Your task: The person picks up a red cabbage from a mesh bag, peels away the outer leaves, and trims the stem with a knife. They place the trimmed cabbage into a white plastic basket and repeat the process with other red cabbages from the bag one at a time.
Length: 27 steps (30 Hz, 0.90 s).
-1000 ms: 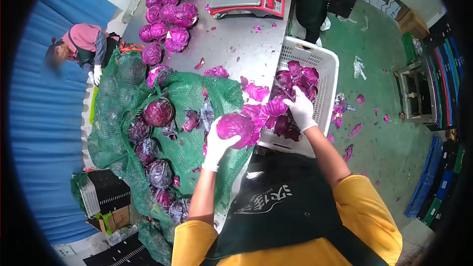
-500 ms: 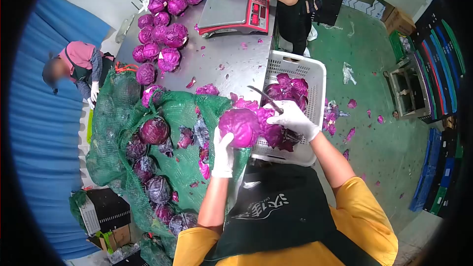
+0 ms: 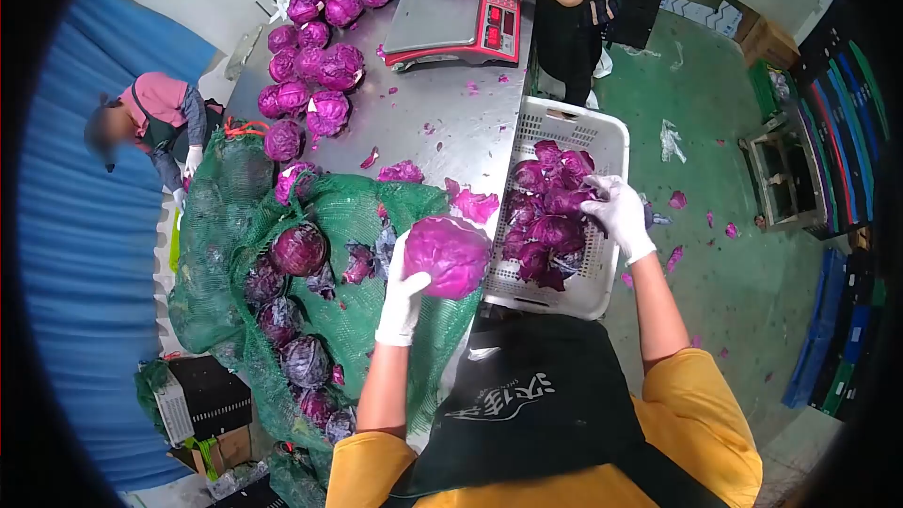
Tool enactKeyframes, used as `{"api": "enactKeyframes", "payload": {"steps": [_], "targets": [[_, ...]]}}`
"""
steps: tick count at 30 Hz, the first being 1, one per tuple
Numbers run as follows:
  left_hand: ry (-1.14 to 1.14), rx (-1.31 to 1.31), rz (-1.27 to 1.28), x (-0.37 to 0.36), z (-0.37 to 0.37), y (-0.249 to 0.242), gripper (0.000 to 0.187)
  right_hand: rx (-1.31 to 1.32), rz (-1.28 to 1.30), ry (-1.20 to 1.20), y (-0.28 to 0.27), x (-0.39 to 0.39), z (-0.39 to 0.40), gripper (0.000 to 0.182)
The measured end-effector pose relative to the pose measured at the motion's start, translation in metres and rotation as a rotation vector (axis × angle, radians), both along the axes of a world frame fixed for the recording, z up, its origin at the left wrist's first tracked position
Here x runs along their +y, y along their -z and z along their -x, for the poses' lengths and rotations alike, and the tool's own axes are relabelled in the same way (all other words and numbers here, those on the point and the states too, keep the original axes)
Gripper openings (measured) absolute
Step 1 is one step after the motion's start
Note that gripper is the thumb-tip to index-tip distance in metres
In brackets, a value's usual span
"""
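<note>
My left hand (image 3: 403, 296), in a white glove, grips a trimmed red cabbage (image 3: 447, 257) above the table's front edge. My gloved right hand (image 3: 621, 216) is over the white plastic crate (image 3: 594, 284), its fingers closed on a loose purple cabbage leaf (image 3: 567, 200). Beneath that leaf, more torn cabbage leaves (image 3: 553, 233) are heaped in the crate. The knife is not visible now. A green mesh sack (image 3: 376, 357) lies spread to the left, with several untrimmed cabbages (image 3: 305, 361) on it.
Several trimmed cabbages (image 3: 328, 113) line the metal table's (image 3: 414, 122) far left side, beside a red scale (image 3: 442, 19). One co-worker (image 3: 564, 0) stands behind the scale with a gloved hand near a cabbage; another person (image 3: 160, 122) bends at the left. Leaf scraps litter the green floor (image 3: 715, 160).
My right hand has moved right, away from the cabbage, carrying leaf over the crate. The knife has gone from sight. My left hand has shifted slightly left with the cabbage.
</note>
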<state>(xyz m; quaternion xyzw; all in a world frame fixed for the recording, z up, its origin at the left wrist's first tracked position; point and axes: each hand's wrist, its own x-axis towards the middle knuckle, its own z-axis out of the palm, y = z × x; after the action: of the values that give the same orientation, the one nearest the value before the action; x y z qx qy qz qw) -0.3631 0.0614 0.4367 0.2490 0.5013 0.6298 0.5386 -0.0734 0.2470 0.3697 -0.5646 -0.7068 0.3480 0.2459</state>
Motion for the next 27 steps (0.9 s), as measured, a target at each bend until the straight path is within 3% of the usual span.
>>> {"api": "enactKeyframes", "payload": {"steps": [1, 3, 4, 5, 6, 7, 9, 10, 11, 13, 14, 15, 17, 18, 20, 23, 27], "targets": [[0.026, -0.008, 0.005, 0.000, 0.003, -0.002, 0.084, -0.049, -0.246, -0.089, -0.015, -0.010, 0.014, 0.053], [0.086, 0.033, 0.005, 0.005, 0.003, -0.004, 0.086, 0.144, -0.078, -0.308, -0.030, -0.022, 0.049, 0.059], [0.150, 0.076, 0.008, 0.007, 0.002, -0.004, 0.087, 0.419, 0.181, -0.458, -0.032, -0.030, 0.060, 0.059], [0.155, 0.074, 0.009, 0.010, 0.001, -0.003, 0.087, 0.580, 0.386, -0.475, -0.051, -0.043, 0.076, 0.055], [0.170, 0.134, -0.018, 0.012, -0.002, 0.000, 0.089, 0.448, 0.174, -0.555, -0.036, -0.048, 0.090, 0.046], [0.183, 0.194, -0.044, 0.013, -0.005, 0.002, 0.090, 0.458, 0.163, -0.587, -0.049, -0.052, 0.099, 0.036], [0.121, 0.126, -0.045, 0.011, -0.011, 0.008, 0.091, 0.547, 0.252, -0.543, -0.031, -0.048, 0.105, 0.022], [0.035, -0.059, -0.043, 0.008, -0.014, 0.013, 0.090, 0.661, 0.683, -0.309, -0.018, -0.046, 0.105, 0.016], [-0.050, -0.244, -0.039, 0.005, -0.017, 0.016, 0.090, 0.662, 0.686, -0.307, -0.007, -0.048, 0.105, 0.016], [-0.029, -0.145, -0.041, 0.001, -0.020, 0.017, 0.086, 0.250, -0.412, -0.519, -0.016, -0.054, 0.108, 0.016], [0.001, 0.002, -0.054, 0.000, -0.017, 0.023, 0.084, 0.550, 0.236, -0.409, -0.033, -0.060, 0.104, 0.015], [0.034, 0.150, -0.069, 0.000, -0.014, 0.028, 0.082, 0.549, 0.240, -0.414, -0.040, -0.061, 0.105, 0.015], [0.019, 0.270, -0.052, -0.001, -0.009, 0.029, 0.084, 0.509, 0.528, -0.473, -0.045, -0.062, 0.105, 0.015], [0.044, 0.401, -0.044, -0.001, -0.009, 0.023, 0.089, 0.569, 0.662, -0.480, -0.041, -0.061, 0.104, 0.024], [0.084, 0.579, -0.048, -0.001, -0.006, 0.017, 0.097, 0.538, 0.709, -0.484, -0.041, -0.061, 0.097, 0.022], [0.215, 0.668, -0.126, 0.000, 0.004, 0.011, 0.095, 0.559, 0.781, -0.538, -0.043, -0.059, 0.089, 0.019], [0.213, 0.346, -0.090, 0.000, 0.014, 0.016, 0.097, 0.481, 0.780, -0.524, -0.030, -0.061, 0.083, 0.027]]}}
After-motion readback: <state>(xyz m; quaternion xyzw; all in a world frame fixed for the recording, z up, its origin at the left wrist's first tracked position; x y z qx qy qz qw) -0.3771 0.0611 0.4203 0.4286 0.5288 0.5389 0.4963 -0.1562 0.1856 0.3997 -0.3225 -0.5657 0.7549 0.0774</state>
